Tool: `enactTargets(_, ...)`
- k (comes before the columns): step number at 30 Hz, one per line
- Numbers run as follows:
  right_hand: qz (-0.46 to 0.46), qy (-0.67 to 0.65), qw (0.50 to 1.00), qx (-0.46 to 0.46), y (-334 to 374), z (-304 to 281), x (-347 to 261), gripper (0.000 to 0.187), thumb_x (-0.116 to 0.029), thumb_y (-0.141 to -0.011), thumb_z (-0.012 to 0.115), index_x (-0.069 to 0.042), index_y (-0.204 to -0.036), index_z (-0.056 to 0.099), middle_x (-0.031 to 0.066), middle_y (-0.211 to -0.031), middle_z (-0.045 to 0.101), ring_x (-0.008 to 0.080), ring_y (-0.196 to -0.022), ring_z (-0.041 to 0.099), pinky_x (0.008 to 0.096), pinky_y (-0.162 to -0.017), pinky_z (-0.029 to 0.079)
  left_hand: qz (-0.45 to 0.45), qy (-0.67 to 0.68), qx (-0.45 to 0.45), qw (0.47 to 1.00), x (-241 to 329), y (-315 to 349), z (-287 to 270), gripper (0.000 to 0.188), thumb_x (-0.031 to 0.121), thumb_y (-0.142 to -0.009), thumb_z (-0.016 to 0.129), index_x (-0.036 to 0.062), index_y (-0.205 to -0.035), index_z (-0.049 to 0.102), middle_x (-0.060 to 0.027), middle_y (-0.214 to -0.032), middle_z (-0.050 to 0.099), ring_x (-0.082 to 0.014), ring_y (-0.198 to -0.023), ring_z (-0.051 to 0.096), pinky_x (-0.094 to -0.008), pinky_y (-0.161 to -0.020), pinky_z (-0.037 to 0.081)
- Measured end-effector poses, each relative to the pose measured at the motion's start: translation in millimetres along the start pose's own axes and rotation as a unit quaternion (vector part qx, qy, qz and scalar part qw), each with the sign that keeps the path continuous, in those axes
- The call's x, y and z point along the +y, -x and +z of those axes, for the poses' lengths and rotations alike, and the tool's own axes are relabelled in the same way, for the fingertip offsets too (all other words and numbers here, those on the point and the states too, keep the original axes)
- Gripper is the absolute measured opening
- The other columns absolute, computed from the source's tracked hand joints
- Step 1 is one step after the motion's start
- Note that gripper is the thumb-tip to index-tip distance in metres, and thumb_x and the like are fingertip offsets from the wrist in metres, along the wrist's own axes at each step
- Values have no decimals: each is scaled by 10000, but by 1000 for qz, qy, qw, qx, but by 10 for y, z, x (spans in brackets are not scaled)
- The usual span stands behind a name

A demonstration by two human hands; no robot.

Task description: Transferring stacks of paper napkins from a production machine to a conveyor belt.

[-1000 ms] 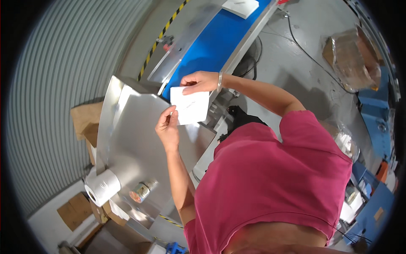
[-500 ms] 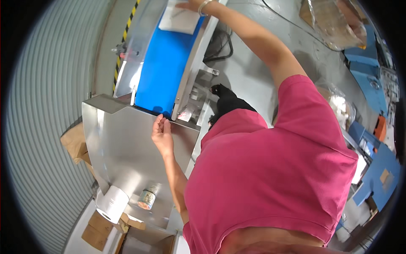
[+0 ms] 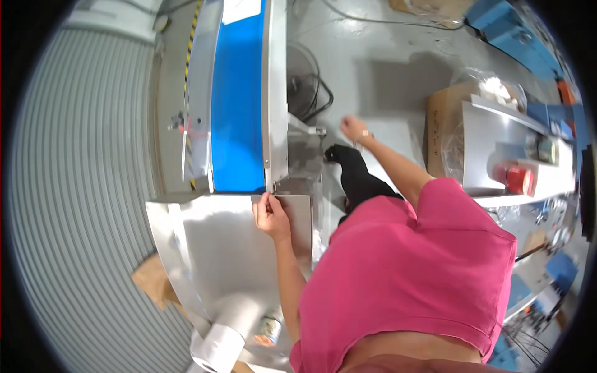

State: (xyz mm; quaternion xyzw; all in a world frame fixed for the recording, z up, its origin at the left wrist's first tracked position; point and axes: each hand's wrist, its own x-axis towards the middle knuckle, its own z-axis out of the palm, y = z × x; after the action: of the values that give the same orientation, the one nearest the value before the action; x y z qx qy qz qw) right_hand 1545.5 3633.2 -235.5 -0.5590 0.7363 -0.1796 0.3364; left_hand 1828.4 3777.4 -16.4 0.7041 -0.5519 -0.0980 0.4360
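Note:
My left hand (image 3: 272, 216) is at the near right corner of the blue conveyor belt (image 3: 238, 118), where a metal tray (image 3: 227, 242) meets the belt's end. Its fingers are curled and pressed together; anything inside them is too small to make out. To the right of the conveyor, my right hand (image 3: 354, 128) hangs over the floor with its fingers curled in and nothing visible in them. A band circles that wrist. A white sheet (image 3: 242, 9) lies on the belt at its far end, partly cut off by the picture's edge.
A white roll (image 3: 219, 345) and a small jar (image 3: 268, 329) sit at the tray's near end. Right of me are a cardboard box (image 3: 443, 124) and a metal worktop (image 3: 497, 146) bearing a red roll (image 3: 518, 180). A black-framed fan (image 3: 305, 81) stands beside the conveyor.
My right hand has left the white sheet and swung right and down, away from the conveyor. The view has turned and shifted. My left hand stays by the belt's near end.

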Motion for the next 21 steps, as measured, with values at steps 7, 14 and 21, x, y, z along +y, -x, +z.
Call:
enactTargets(7,-257,211,891,-309,1862,575,686,206,-242,-708,575,-57,-643,637,163,-716,647,343,-675,637,445,-628,505,3,7,9,1000,-67,22,-26,214,194,-900,590,-2,-934,671,-149,-869,648,-291,-776,604,-377,-704,482)
enactTargets(14,-149,235,849,-448,2897,-89,731,426,-428,-783,563,-55,-929,708,183,-956,674,365,-933,633,438,-824,488,-5,-6,19,1000,-190,12,2,252,232,-896,570,2,-926,669,-139,-873,663,-299,-780,622,-384,-707,482)
enactTargets(21,-8,151,901,-406,3440,171,2031,409,-391,-742,591,-163,-1072,670,131,-1055,669,324,-1018,618,435,-888,477,-254,210,-38,943,-340,-145,71,201,178,-863,598,-19,-898,617,-108,-855,637,-228,-802,583,-366,-730,474)
